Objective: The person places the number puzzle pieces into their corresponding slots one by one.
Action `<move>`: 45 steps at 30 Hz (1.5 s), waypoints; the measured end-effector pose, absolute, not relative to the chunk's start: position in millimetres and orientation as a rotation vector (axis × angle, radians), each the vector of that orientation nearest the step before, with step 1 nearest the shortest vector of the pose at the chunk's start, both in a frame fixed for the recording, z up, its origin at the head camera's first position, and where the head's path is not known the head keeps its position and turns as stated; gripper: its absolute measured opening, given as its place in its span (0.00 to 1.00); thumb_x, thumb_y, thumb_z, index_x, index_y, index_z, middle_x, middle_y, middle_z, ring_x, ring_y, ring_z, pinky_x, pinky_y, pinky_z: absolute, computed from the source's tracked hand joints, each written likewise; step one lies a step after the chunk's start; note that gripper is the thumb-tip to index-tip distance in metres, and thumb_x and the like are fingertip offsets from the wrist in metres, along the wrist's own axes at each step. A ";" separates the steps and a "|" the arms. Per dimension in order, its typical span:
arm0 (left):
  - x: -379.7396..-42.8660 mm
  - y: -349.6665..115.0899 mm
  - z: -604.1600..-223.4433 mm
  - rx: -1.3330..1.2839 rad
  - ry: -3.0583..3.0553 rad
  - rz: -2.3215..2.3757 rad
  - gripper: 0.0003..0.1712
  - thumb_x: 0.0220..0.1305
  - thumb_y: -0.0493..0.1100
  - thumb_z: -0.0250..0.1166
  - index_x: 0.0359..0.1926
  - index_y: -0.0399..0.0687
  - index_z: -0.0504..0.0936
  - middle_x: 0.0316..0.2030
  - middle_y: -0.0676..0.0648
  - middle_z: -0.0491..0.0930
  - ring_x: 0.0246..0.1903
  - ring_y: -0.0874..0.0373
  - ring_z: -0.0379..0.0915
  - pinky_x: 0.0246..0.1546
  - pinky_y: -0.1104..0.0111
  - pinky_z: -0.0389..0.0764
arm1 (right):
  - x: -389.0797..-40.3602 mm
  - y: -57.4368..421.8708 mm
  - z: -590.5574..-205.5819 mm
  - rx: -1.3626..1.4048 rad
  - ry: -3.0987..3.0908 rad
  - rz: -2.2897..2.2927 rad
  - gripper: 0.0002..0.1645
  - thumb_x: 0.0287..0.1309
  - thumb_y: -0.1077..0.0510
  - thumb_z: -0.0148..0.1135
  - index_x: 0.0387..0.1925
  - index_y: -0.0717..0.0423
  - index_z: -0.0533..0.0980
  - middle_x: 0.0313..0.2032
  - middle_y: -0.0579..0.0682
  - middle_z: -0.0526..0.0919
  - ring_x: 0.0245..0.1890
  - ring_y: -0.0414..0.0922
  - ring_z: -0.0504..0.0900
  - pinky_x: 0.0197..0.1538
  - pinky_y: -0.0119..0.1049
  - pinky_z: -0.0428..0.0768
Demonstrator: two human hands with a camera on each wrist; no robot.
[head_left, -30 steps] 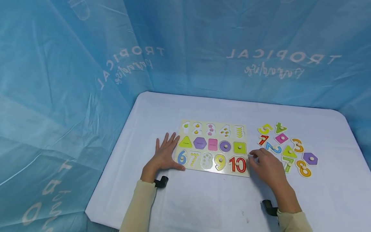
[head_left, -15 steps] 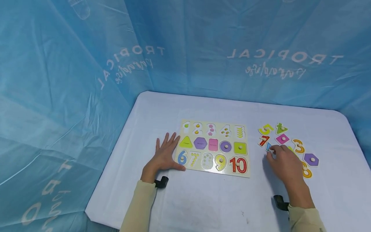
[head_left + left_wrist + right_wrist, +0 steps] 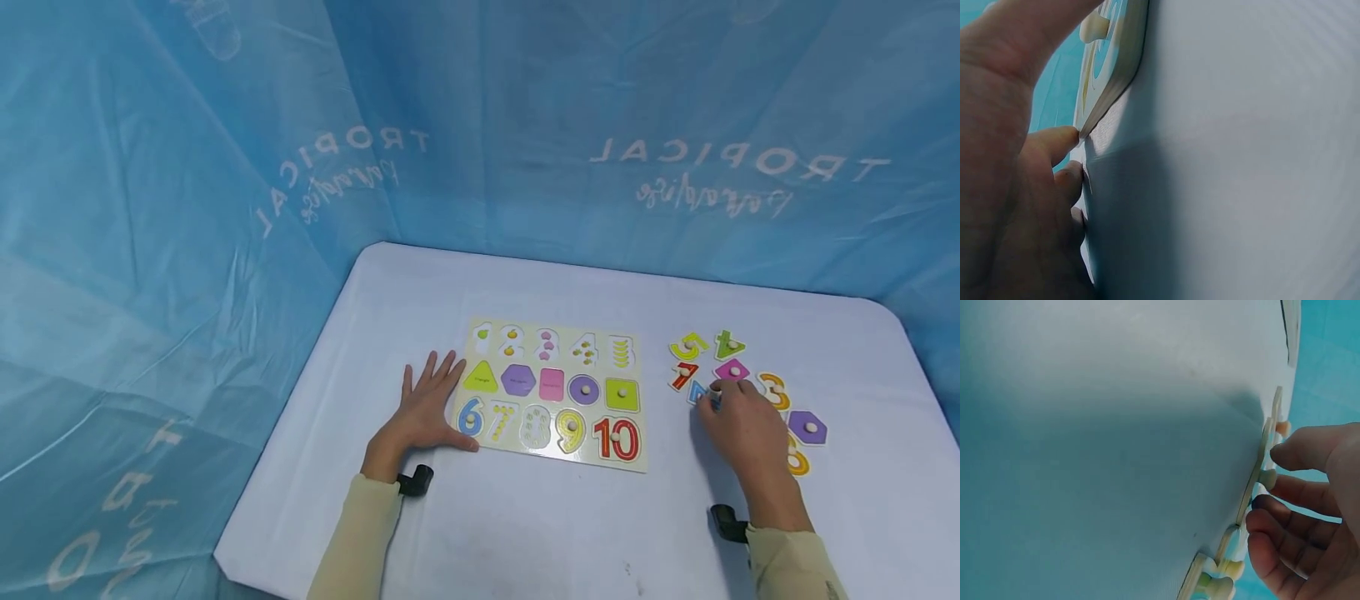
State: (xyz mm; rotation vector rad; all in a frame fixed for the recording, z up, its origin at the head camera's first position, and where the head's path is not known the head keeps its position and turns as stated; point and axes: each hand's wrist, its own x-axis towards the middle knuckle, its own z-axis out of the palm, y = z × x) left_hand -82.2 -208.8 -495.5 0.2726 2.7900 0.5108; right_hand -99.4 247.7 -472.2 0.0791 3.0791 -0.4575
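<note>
My left hand (image 3: pixel 423 412) lies with spread, straight fingers at the left edge of a puzzle board (image 3: pixel 555 404). Its thumb reaches along the board's near left corner. Knobbed pieces 6 (image 3: pixel 470 418), 9 (image 3: pixel 571 429), 10 (image 3: pixel 617 438), a purple circle (image 3: pixel 583 386) and a green square (image 3: pixel 622 393) sit in the board. To its right, my right hand (image 3: pixel 750 429) has thumb and index finger around the knob (image 3: pixel 1267 479) of the blue number 2 puzzle piece (image 3: pixel 696 392), which rests on the table, partly hidden by the fingers.
Around the right hand lie loose pieces: 5 (image 3: pixel 688 346), 4 (image 3: pixel 728 345), red 1 (image 3: pixel 682 375), pink diamond (image 3: pixel 732 369), 3 (image 3: pixel 776 390), purple hexagon (image 3: pixel 808 427) and a partly covered 8 (image 3: pixel 798 458). A blue curtain (image 3: pixel 480 167) hangs behind the white table (image 3: pixel 525 533).
My right hand has moved right, from beside the board to the blue number 2 puzzle piece, its fingers now at the knob. The left hand stays in place; the view has tilted slightly.
</note>
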 end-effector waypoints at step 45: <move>-77.2 -207.3 -490.4 0.272 2.804 0.546 0.80 0.22 0.78 0.73 0.76 0.59 0.44 0.75 0.54 0.36 0.73 0.51 0.21 0.66 0.45 0.24 | -139.6 174.2 -448.7 -0.235 3.111 -0.556 0.18 0.50 0.63 0.70 0.44 0.65 0.79 0.35 0.58 0.78 0.31 0.52 0.74 0.30 0.46 0.76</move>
